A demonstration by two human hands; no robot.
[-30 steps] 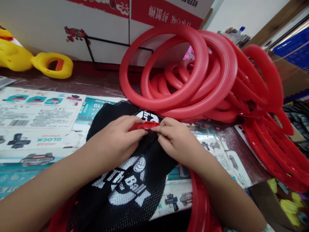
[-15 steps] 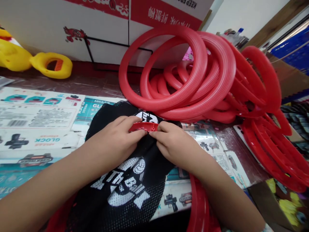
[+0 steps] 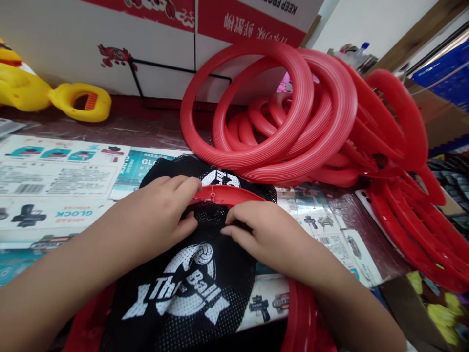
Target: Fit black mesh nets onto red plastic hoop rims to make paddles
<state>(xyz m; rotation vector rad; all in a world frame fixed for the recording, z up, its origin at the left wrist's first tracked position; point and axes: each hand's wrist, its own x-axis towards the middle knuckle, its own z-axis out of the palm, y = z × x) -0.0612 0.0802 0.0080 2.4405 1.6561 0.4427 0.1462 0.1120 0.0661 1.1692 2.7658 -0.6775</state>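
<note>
A black mesh cloth (image 3: 198, 322) with white ball lettering lies over a red plastic ring (image 3: 216, 194), whose hollow inner side shows at the top. My left hand (image 3: 164, 205) holds the ring's upper left part, index finger behind the rim and thumb in front by the cloth. Just below the rim, the thumb and fingers of my right hand (image 3: 262, 227) are closed on a fold of the mesh. Lower red curved sides (image 3: 302, 313) show on both sides of the cloth; the cloth and my arms hide the rest.
Behind my hands, several red ribbed rings (image 3: 249, 159) lean in a heap against a white carton (image 3: 157, 44). More red ring halves (image 3: 414, 220) hang at the right edge. Yellow duck-like toys (image 3: 98, 110) stand at left. Printed card sheets (image 3: 62, 166) cover the table.
My hands have moved apart, the right one down and rightward off the rim. More of the red rim now shows. The cloth's lower print has shifted left and flattened out.
</note>
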